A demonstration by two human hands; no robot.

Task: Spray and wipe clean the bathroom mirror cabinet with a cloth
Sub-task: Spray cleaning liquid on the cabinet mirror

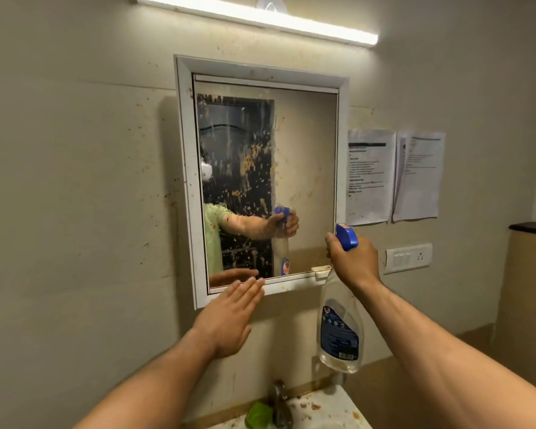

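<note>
A white-framed mirror cabinet point(307, 144) hangs on the beige wall, its glass spattered with orange-brown grime and streaks. My right hand point(355, 261) grips the neck of a clear spray bottle point(339, 332) with a blue trigger head, held beside the cabinet's lower right corner and aimed at the glass. My left hand point(229, 317) is flat with its fingers together, the fingertips near the cabinet's bottom frame edge, holding nothing. A green cloth point(259, 413) lies on the sink beside the tap.
A metal tap point(280, 400) stands on a dirty white sink point(325, 410) below. Two paper sheets point(393, 176) and a switch panel point(409, 258) are on the wall to the right. A tube light point(260, 18) glows above the cabinet.
</note>
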